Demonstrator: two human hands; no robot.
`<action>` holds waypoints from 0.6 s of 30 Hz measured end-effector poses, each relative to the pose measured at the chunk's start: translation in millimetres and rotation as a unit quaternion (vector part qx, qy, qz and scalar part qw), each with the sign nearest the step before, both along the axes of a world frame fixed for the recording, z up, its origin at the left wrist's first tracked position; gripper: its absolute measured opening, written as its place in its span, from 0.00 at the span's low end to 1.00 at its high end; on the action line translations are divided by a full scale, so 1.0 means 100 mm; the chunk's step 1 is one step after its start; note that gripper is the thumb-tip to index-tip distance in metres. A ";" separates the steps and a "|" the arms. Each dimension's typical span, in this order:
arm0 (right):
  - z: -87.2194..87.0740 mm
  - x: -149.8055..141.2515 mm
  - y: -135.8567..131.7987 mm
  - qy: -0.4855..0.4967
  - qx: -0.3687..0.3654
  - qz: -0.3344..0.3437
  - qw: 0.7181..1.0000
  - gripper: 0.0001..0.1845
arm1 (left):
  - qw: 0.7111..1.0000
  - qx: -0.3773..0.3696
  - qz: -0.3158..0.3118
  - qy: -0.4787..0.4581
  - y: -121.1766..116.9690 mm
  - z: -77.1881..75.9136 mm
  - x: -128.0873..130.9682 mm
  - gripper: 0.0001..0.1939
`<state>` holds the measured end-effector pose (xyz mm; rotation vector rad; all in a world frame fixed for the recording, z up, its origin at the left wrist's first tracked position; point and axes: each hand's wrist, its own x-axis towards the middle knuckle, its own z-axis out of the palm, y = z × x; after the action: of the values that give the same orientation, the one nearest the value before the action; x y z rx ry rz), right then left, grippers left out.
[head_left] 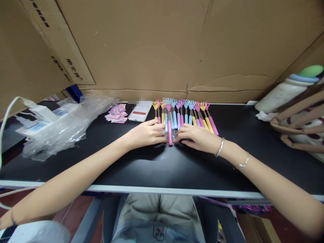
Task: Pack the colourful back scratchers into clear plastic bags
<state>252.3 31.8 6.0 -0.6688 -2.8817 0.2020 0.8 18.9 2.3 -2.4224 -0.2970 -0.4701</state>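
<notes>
A pink back scratcher point(170, 133) with a claw-shaped head lies upright in view between my two hands, inside or on a clear plastic bag point(173, 137). My left hand point(146, 135) is closed at the bag's left edge, its fingertips beside the handle. From the other side, my right hand point(197, 136) pinches the bag's lower right edge. Behind them runs a row of back scratchers point(190, 111) in yellow, blue, purple and pink, heads pointing to the back. My hands cover some of their handles.
Left of the row lie a phone point(140, 111) and a pile of small pink cards point(116, 114). Clear plastic bags point(68, 123) partly cover a power strip point(37, 126). At right stand a bottle point(280, 91) and a brown-handled bag point(303, 125). A cardboard wall point(157, 47) closes the back.
</notes>
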 end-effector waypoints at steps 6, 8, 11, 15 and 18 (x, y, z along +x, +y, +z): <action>0.01 -0.01 -0.02 -0.002 -0.005 -0.005 1.000 0.11 | 0.999 0.041 -0.006 -0.018 0.01 -0.08 -0.01 0.10; 0.02 -0.02 -0.02 -0.003 0.001 -0.003 1.000 0.10 | 0.999 0.049 0.001 -0.021 0.01 -0.09 0.00 0.10; 0.03 -0.03 -0.03 -0.004 0.017 0.004 1.000 0.10 | 0.998 0.042 0.025 -0.029 0.00 -0.13 0.02 0.08; 0.03 -0.04 -0.05 0.000 0.044 -0.005 0.999 0.10 | 0.996 0.017 0.056 -0.069 0.01 -0.18 0.05 0.09; 0.02 -0.05 -0.06 0.001 0.057 -0.015 0.998 0.10 | 0.990 0.006 0.075 -0.118 0.01 -0.18 0.06 0.09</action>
<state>247.5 25.5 8.0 -0.6899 -2.8544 0.0348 7.0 19.7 -16.1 -2.3139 -0.5718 -0.6885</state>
